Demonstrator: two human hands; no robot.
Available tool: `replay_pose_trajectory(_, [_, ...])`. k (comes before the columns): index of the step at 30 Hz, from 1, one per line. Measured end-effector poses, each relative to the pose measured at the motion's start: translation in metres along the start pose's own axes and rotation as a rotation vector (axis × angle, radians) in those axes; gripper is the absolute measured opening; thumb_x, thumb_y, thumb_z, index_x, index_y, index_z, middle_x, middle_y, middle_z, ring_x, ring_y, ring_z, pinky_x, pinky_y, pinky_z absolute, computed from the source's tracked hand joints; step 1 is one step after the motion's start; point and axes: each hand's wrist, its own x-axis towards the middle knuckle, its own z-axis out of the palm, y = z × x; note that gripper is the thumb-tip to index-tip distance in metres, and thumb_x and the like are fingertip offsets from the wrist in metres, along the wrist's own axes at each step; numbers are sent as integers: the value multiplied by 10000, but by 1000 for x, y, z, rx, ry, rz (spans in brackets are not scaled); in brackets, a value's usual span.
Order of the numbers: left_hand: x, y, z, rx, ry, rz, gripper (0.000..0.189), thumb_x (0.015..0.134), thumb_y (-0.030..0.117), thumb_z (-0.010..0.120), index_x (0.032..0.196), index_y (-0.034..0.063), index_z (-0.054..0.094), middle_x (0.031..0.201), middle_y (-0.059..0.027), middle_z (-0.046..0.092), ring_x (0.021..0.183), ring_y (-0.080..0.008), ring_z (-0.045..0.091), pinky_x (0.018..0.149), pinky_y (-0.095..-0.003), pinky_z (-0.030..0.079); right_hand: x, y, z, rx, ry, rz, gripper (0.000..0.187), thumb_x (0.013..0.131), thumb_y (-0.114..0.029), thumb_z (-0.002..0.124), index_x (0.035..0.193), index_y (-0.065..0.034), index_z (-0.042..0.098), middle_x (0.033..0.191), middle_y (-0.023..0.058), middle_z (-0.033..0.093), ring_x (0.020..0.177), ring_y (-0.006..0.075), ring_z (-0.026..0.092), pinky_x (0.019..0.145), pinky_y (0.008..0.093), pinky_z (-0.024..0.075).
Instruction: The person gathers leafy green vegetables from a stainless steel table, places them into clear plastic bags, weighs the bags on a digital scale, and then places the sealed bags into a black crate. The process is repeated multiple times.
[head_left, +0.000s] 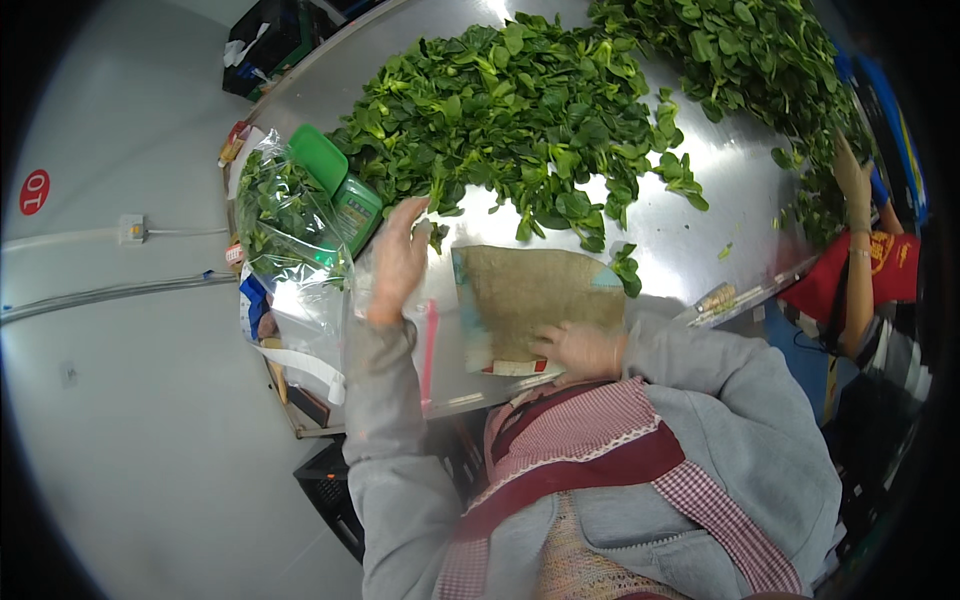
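My left hand (399, 255) is raised at the near left edge of a large pile of leafy greens (495, 112), its thumb and fingers apart. A small loose sprig (438, 237) is just right of its fingertips; whether they touch I cannot tell. My right hand (585, 349), blurred, lies with fingers spread over the lower right of a worn brown cloth or mat (536, 300). Left of my left hand stands a clear plastic bag (289, 217) with leafy greens inside. A green plastic container (356, 214) is between that bag and the pile.
The metal table (682, 247) has a second heap of greens (742, 52) at far right, where another person's hand (853, 176) reaches in. A pink strip (430, 352) lies left of the cloth. A phone-like dark object (309, 405) sits at the left corner; a black crate (330, 487) stands below.
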Motion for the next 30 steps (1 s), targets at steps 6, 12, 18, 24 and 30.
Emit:
replay_pose_trajectory(6, [-151,53,63,131,-99,125,509,910,252,821,1383,113,696,1461,-207,625,1384,-420,559,1131,-588,454,23,45,-109,-10,632,385,1258,685,-407,998,1703,-145,308,1741,309,203,1564,532,323,1217,609,450])
replay_pose_trajectory(12, [-210,23,90,286,-371,25,888,765,489,918,1558,247,601,1683,-213,413,1583,-525,275,1187,-751,285,107,69,-110,-248,516,714,1442,565,-401,1031,1738,-388,194,1823,200,45,1547,590,333,1075,615,565])
replay_pose_trajectory(18, [-212,34,95,299,-271,118,692,831,419,849,1435,145,652,1452,-193,582,1312,-390,564,984,-526,533,123,128,-116,-133,894,468,499,870,-56,786,1362,-124,734,1557,188,543,1312,398,618,1102,446,543])
replay_pose_trajectory(24, [-204,42,151,377,-425,115,269,979,210,653,1174,25,632,1015,-197,723,955,-383,741,804,-496,588,91,136,-188,-63,1145,412,393,971,-168,728,1313,26,729,1358,226,707,1245,382,693,1081,407,545])
replay_pose_trajectory(30, [-193,48,225,-137,-246,-213,480,978,217,700,1361,-12,522,967,-212,716,909,-403,762,839,-534,598,71,170,-235,81,1209,487,375,1020,-238,676,1303,-3,745,1339,215,737,1237,377,703,1085,411,538])
